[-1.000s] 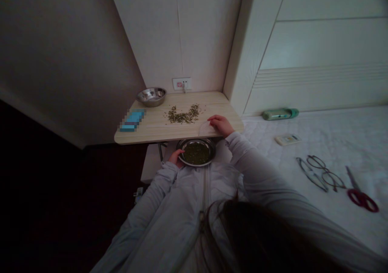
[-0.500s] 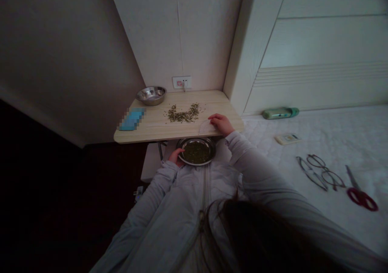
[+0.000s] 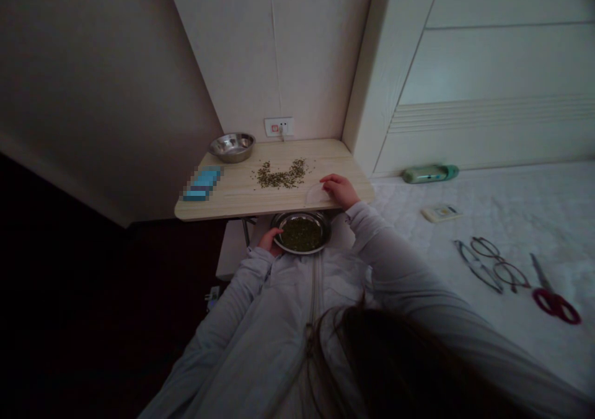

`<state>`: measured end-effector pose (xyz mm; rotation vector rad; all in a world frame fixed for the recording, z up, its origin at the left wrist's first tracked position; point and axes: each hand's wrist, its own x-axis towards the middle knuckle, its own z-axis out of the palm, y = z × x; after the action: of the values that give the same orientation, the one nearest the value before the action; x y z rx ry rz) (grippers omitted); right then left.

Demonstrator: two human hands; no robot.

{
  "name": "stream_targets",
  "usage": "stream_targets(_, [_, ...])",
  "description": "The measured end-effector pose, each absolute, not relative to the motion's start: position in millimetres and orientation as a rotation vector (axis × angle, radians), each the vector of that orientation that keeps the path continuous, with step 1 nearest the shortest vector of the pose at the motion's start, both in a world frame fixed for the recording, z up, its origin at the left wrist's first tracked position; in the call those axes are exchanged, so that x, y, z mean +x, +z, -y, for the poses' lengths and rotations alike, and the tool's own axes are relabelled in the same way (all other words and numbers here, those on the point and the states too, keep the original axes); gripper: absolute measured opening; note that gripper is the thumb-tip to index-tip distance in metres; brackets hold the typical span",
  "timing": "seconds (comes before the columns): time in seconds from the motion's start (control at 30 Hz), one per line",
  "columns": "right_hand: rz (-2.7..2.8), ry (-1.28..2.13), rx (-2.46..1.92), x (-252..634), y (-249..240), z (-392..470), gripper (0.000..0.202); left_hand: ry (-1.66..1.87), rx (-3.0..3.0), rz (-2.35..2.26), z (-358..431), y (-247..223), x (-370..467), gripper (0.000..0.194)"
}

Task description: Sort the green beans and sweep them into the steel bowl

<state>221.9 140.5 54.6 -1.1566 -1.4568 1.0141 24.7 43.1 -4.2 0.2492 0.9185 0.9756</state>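
Note:
My left hand grips the left rim of a round metal plate, thumb over the edge. Small dark green grains cover the plate's bottom. It is held at the table's front edge, close against my jacket. On the wooden table, my right hand is closed on a thin, translucent plastic scraper with a rounded edge. The scraper stands at the front right of the tabletop, apart from a loose, U-shaped scatter of green-brown grains to its left.
A steel bowl stands at the table's back left, and a blue, blurred-out item lies in front of it. On the bed at right are a green bottle, a pale remote control, glasses and red-handled scissors.
The scraper in my right hand has tilted slightly, and its face shows whiter. My left hand, the plate and the grains look the same.

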Motion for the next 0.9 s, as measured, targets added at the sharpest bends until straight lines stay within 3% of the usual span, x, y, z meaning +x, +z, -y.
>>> stream_targets(0.9, [1.498,0.95,-1.219,220.2,56.7,-138.0,0.023,0.965,0.26,-0.89,-44.4,-8.3,22.9,0.034])
